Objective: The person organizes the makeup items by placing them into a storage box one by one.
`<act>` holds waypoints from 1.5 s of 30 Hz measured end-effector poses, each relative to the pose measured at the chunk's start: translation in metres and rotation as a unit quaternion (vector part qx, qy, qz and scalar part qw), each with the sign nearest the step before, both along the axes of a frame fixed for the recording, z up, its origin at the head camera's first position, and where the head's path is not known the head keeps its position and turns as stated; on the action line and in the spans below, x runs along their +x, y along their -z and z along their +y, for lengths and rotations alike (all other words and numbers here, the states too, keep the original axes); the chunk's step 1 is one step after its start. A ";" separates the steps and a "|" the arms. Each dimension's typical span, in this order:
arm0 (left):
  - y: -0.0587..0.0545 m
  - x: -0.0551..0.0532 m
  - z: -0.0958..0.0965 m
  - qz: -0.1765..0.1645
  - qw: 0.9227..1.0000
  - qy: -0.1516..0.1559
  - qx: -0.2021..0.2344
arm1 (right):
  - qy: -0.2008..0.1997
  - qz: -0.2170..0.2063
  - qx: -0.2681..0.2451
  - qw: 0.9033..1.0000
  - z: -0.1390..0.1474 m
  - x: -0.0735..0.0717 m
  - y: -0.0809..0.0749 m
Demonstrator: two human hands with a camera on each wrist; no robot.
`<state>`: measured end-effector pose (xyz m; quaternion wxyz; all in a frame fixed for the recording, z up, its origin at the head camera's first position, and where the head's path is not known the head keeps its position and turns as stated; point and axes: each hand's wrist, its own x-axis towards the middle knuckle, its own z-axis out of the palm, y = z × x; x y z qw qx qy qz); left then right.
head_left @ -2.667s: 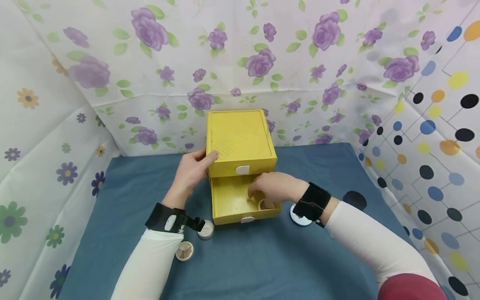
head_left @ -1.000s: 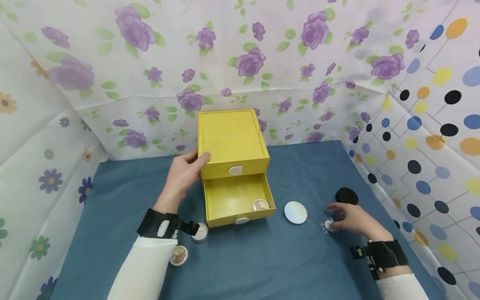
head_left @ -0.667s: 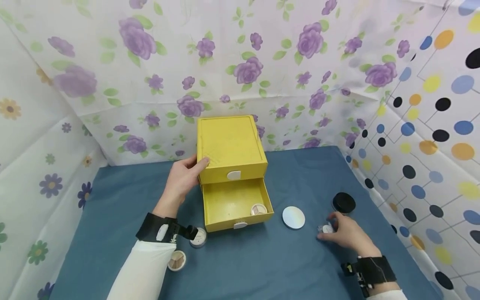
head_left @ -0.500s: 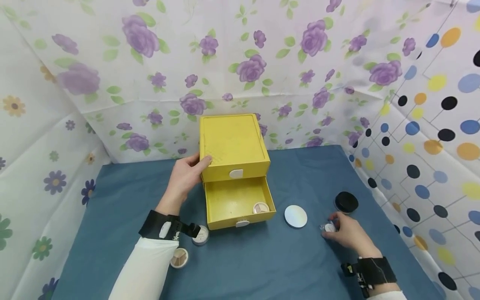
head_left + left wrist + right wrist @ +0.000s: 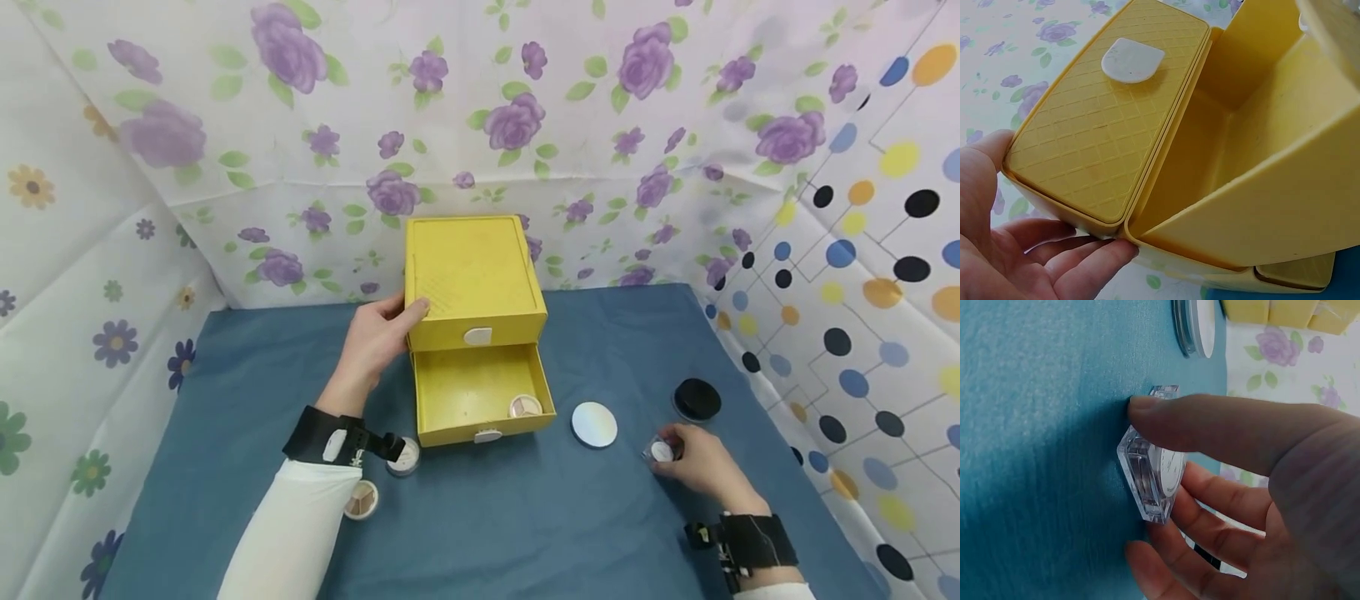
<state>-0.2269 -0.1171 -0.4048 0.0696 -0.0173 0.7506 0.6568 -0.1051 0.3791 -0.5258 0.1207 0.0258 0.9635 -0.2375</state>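
A yellow two-drawer box (image 5: pixel 476 267) stands at the back of the cloth, its lower drawer (image 5: pixel 465 392) pulled out. In that drawer's front right corner lies a small round makeup palette (image 5: pixel 525 406). My left hand (image 5: pixel 375 337) grips the box's left side, thumb on the top front edge; the left wrist view shows the fingers (image 5: pixel 1094 269) against its side. Off to the right, my right hand (image 5: pixel 705 467) pinches a small clear faceted case (image 5: pixel 1147 472) with a round white label, thumb on one side and fingers on the other. The case is close to the cloth.
Between box and right hand lies a round, pearly white compact (image 5: pixel 594 425). A black round lid or jar (image 5: pixel 697 399) sits beyond the right hand. Near the left wrist are a round white-topped pot (image 5: pixel 405 457) and another sectioned palette (image 5: pixel 362 500). Patterned curtains enclose the blue cloth (image 5: pixel 525 525).
My right hand has left the lower drawer, where the round palette now lies, and moved right to the clear case, closing its thumb and fingers on it. The left hand stays on the box.
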 end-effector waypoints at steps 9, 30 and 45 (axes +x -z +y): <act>-0.008 -0.003 -0.007 -0.022 0.998 0.042 -0.050 | -0.023 0.012 0.009 1.000 0.005 0.000 0.003; -0.009 -0.004 -0.008 -0.023 0.996 0.043 -0.073 | -0.057 0.050 -0.029 0.997 -0.013 -0.016 -0.014; -0.006 -0.002 -0.002 -0.027 0.998 0.018 -0.055 | -0.206 0.104 -0.107 0.967 -0.079 -0.046 -0.083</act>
